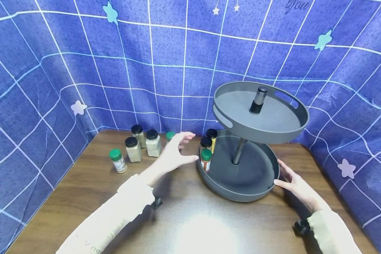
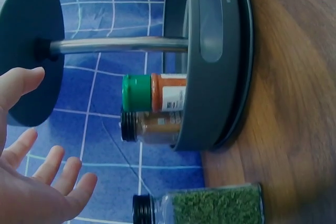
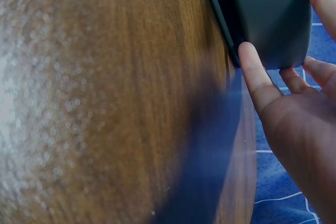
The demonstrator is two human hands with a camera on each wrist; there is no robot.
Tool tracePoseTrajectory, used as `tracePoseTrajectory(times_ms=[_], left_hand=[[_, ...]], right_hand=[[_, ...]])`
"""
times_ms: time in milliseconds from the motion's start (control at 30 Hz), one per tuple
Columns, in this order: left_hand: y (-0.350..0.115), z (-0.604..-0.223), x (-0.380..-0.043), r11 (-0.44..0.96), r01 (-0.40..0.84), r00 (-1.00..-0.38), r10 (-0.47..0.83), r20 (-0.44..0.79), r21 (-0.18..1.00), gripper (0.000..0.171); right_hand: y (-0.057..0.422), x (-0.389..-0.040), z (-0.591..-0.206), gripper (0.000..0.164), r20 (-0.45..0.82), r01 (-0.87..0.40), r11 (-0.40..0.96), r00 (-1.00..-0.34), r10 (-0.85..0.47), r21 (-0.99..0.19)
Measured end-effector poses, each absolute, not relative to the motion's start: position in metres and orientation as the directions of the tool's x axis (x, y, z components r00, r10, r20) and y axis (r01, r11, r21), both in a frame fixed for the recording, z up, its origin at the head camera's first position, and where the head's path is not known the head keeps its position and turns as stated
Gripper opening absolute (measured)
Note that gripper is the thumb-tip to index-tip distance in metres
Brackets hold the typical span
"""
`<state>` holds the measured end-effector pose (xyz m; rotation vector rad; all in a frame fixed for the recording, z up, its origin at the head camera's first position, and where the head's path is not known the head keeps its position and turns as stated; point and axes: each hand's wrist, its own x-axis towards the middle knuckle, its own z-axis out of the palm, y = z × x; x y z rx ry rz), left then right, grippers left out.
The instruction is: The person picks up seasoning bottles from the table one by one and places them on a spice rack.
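Tray (image 1: 235, 194), round grey 2-tier plastic, on brown wood table (image 1: 165, 222), being pinched at lower rim by R hand (image 1: 297, 185), prob. for steadiness.
Blk- & green-capped clear jars (image 1: 206, 155) being contained by its wall; L hand (image 1: 172, 153) being held spread beside them.

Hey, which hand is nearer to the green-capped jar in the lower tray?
Left. The left hand is close by on the jar's left, not holding it; the right hand is across the lower tray, at its right rim.
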<state>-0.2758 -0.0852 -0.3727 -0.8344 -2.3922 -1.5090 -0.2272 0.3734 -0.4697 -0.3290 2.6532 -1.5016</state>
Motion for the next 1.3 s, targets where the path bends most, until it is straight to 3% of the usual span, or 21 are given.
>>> tracePoseTrajectory(times_ms=[467, 800, 1300], left_hand=[[-0.109, -0.379, -0.283, 0.342, 0.533, -0.840, 0.320, 0.438, 0.774, 0.071], [-0.130, -0.398, -0.292, 0.334, 0.456, -0.883, 0.290, 0.370, 0.825, 0.075], [-0.141, -0.433, -0.309, 0.318, 0.428, -0.896, 0.273, 0.350, 0.846, 0.075]], right_hand=[[0.375, -0.228, -0.471, 0.079, 0.041, -0.152, 0.490, -0.972, -0.230, -0.858], [0.375, -0.228, -0.472, 0.080, 0.037, -0.146, 0.468, -0.972, -0.234, -0.872], [0.374, -0.228, -0.471, 0.079, 0.050, -0.157, 0.461, -0.970, -0.237, -0.873]])
